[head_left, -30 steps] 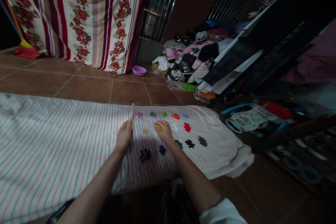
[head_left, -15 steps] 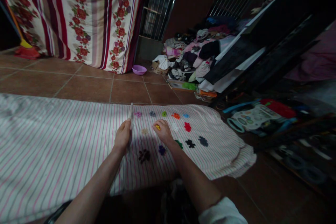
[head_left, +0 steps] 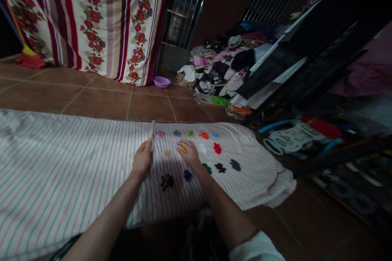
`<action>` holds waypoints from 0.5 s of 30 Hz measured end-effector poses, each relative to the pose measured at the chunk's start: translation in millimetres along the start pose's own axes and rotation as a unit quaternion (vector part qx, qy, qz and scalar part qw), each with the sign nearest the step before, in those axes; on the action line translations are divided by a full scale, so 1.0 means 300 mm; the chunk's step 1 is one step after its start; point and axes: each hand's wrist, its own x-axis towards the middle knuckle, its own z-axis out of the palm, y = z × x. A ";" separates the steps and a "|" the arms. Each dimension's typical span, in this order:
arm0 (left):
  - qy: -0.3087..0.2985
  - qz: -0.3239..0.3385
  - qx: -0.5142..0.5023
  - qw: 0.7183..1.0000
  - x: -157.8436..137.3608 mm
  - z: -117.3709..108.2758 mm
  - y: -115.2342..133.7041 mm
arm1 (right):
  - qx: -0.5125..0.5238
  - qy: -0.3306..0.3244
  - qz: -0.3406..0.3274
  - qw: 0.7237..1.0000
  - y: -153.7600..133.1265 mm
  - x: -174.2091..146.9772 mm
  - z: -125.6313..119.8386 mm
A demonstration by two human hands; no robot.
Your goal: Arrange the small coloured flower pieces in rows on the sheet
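My left hand [head_left: 142, 157] is closed round a thin white flat thing [head_left: 152, 129], seen nearly edge-on and standing up from the striped cloth [head_left: 92, 159]. To its right, my right hand [head_left: 188, 154] pinches a small yellow piece [head_left: 182, 148], too small to name further. Little heaps of coloured pieces lie around it: a beige heap [head_left: 168, 153], a white heap [head_left: 202, 148], a red heap [head_left: 217, 148] and a dark blue heap [head_left: 187, 175]. My right wrist partly hides a dark green heap [head_left: 207, 168]. Nearest me is a dark brown heap [head_left: 167, 182].
Pink [head_left: 160, 133], orange [head_left: 203, 135] and black [head_left: 220, 167] heaps also lie on the cloth. Beyond it, a purple basin [head_left: 162, 82] stands on the tiled floor [head_left: 101, 96]. Piled clothes [head_left: 229, 59] and a dark rack [head_left: 275, 69] are at the right.
My right hand has turned slightly, and the yellow piece shows thinner between its fingers. My left hand keeps its hold. The whole view has shifted a little.
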 end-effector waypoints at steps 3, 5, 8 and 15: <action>0.002 -0.007 0.002 1.000 -0.005 -0.002 0.009 | 0.017 0.003 0.006 1.000 -0.005 0.002 -0.008; 0.001 -0.008 0.000 1.000 -0.005 -0.002 0.010 | 0.034 0.011 0.010 0.999 -0.011 0.009 -0.019; 0.000 -0.002 -0.005 1.000 -0.001 -0.001 0.003 | 0.057 0.029 0.020 0.998 -0.022 0.023 -0.042; -0.001 0.002 0.000 1.000 0.011 0.000 -0.014 | 0.070 0.090 0.046 0.992 -0.029 0.015 -0.143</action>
